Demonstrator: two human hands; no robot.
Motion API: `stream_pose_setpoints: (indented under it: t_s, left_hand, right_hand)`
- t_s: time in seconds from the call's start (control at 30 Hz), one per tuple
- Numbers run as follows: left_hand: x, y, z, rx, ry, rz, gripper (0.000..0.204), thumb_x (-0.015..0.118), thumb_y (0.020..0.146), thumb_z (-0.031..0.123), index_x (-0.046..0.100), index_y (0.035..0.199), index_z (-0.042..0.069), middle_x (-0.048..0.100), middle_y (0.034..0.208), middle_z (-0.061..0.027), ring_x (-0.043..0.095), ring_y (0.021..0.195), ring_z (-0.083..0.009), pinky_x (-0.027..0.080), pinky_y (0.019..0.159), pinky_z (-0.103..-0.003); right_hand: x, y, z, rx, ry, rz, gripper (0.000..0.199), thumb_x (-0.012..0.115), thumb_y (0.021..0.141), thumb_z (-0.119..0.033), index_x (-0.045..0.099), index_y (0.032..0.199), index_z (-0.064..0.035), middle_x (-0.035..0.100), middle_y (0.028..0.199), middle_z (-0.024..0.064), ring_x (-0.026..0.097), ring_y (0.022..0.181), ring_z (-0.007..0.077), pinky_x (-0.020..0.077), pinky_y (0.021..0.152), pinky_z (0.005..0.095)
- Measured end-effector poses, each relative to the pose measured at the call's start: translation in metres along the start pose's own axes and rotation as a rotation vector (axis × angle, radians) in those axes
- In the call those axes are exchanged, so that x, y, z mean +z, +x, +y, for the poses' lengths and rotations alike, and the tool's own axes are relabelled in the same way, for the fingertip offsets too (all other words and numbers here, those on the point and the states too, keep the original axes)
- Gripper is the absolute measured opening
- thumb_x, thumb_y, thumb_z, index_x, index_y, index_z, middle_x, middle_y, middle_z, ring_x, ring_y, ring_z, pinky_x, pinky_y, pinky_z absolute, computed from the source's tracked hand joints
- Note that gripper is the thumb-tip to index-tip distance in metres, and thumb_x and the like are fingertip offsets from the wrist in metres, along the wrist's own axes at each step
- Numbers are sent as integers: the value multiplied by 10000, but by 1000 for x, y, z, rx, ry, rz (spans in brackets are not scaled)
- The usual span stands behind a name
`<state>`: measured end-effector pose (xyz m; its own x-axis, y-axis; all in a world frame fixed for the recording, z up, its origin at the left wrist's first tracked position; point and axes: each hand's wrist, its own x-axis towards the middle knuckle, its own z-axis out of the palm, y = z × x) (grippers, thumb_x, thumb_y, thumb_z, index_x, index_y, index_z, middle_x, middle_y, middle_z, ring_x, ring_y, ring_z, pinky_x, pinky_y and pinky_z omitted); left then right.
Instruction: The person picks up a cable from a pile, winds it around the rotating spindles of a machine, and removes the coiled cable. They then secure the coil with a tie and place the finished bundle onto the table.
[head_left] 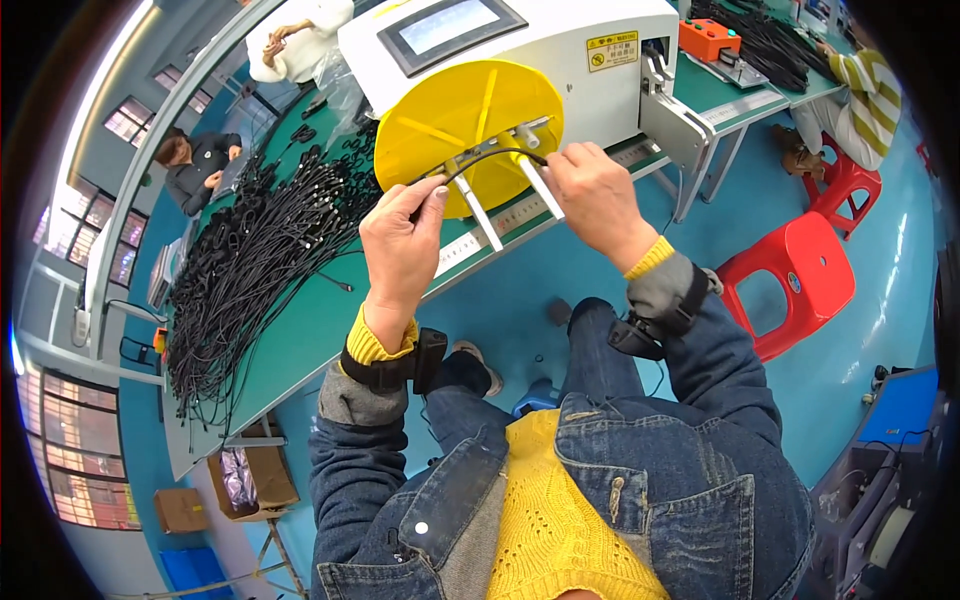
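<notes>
My left hand (405,240) pinches a thin black cable (490,157) in front of a yellow disc (468,125) on a white machine (520,55). My right hand (592,195) grips the same cable at its other end, beside the metal pegs (535,180) that stick out from the disc. The cable arcs between both hands over the pegs. Both wrists carry black straps over yellow cuffs and denim sleeves.
A big heap of black cables (255,250) lies on the green table (300,340) at left. Red stools (795,275) stand on the blue floor at right. Other people sit at the far side and at the right. Cardboard boxes (250,475) sit under the table.
</notes>
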<state>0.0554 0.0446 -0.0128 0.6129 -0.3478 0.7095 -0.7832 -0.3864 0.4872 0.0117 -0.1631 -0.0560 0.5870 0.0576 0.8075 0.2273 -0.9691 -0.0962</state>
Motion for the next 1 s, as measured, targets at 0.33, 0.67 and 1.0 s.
stream_pose_setpoints:
  t_s: [0.33, 0.67, 1.0]
  left_hand:
    - [17, -9, -24, -75, -91, 9, 147, 635, 788, 67, 653, 922, 11, 558, 658, -83, 508, 560, -154, 411, 534, -251]
    - [17, -21, -28, -190, -269, 12, 185, 611, 830, 85, 645, 996, 11, 555, 666, -43, 487, 590, -87, 397, 543, -220]
    - [11, -35, -12, -154, -260, -7, 221, 592, 856, 104, 625, 1053, 7, 566, 687, -31, 489, 604, -71, 398, 545, -202]
  right_hand:
    - [29, -13, 7, 250, 26, -101, 274, 576, 811, -240, 576, 608, -55, 575, 608, 104, 586, 579, 284, 469, 523, 384]
    - [15, -108, -5, 490, 265, -385, 309, 576, 811, -247, 581, 625, -1, 547, 618, 171, 544, 612, 358, 422, 552, 435]
    - [8, -126, -19, 522, 386, -466, 283, 577, 807, -231, 604, 664, 13, 555, 639, 192, 544, 616, 373, 422, 557, 434]
